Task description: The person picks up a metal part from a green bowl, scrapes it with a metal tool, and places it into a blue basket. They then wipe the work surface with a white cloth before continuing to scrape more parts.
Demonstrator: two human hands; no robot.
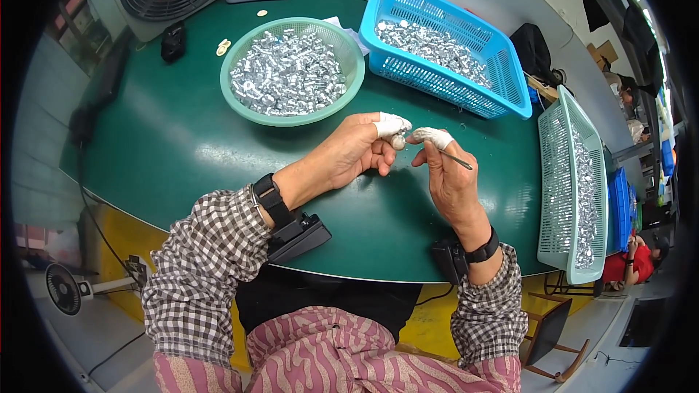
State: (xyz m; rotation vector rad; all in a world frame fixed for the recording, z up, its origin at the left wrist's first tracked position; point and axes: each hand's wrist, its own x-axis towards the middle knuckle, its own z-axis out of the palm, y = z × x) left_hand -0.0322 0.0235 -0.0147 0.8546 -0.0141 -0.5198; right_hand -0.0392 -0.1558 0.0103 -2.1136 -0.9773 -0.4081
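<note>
We seem mid-work on one small part [398, 142].
Our left hand [354, 149] pinches it above the surface [175, 145]; our right hand [453, 178] grips a slim tool [459, 161]; next likely needs steady aim.

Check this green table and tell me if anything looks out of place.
A few small beige pieces lie loose on the dark green table, left of and beyond the round pale-green plastic basket. They look stray because they sit outside any container and differ from the shiny silver parts in that basket.
</note>
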